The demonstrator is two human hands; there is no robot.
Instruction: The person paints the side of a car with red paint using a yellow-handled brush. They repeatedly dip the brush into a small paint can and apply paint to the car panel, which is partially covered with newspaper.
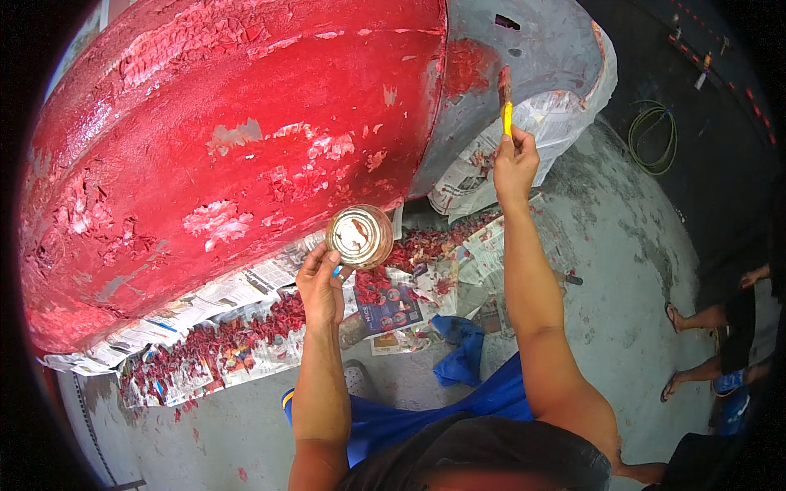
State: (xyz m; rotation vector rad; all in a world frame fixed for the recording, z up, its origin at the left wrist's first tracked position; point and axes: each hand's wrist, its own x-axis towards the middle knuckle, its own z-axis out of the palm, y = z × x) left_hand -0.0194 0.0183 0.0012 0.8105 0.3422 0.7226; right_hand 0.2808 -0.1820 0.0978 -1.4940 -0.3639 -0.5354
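Note:
My right hand (516, 168) is closed around the yellow handle of a paintbrush (507, 117). The brush points up, its bristles at the grey panel (544, 61), beside a wet red patch (473, 67); whether they touch the surface I cannot tell. Lower and to the left, my left hand (321, 282) grips a round open can (360, 237) by its near side. A little pale and reddish residue shows inside the can. Left of the grey panel spreads a red car body panel (270, 123) with blistered, peeling paint and bare grey spots.
Newspaper (520, 123) masks the wheel arch. More newspaper sheets (237, 286) line the floor under the car, covered with red paint flakes (270, 323). A blue cloth (460, 348) lies near my feet. A coiled hose (652, 137) and another person's legs (700, 317) are at the right.

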